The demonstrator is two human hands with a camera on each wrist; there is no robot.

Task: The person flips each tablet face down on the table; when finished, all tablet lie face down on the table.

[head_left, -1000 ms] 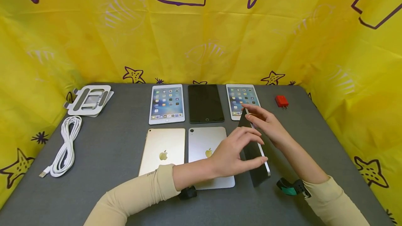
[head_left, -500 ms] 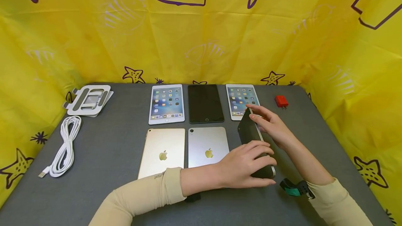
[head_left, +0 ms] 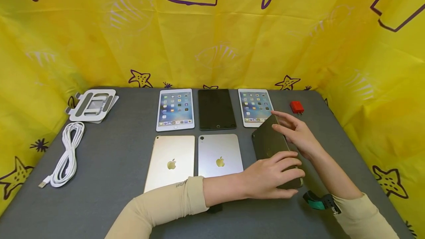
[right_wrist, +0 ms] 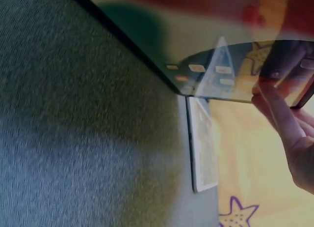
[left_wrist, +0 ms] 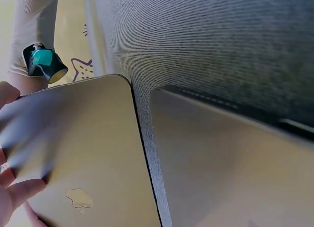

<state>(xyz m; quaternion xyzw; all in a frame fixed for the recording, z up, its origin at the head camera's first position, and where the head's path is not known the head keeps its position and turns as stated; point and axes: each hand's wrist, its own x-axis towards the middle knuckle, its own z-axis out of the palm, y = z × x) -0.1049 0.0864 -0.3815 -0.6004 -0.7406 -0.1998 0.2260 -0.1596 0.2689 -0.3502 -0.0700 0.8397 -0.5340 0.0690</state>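
Observation:
A tablet [head_left: 267,141] stands tilted on its left long edge, right of the silver tablet [head_left: 216,150]. Its dark back faces left; an apple logo shows on this back in the left wrist view. The right hand [head_left: 300,134] pinches its far upper corner, thumb on the back and fingers behind. At the near end, the left hand [head_left: 270,178] holds the raised edge with its fingers over it and its thumb by the bottom corner. In the right wrist view the glossy screen [right_wrist: 147,25] mirrors its surroundings, with the right-hand fingers [right_wrist: 279,106] at its edge.
A gold tablet [head_left: 170,158] lies face down beside the silver one. Behind are two lit white tablets [head_left: 176,110] and a black tablet [head_left: 217,110]. A white folding stand [head_left: 81,108] and coiled white cable [head_left: 68,154] lie left; a red plug adapter [head_left: 296,107] lies far right.
The tablet has leaned further right, so more of its back shows. Both hands have moved right with its upper edge, and the left-hand fingers have come down over that edge.

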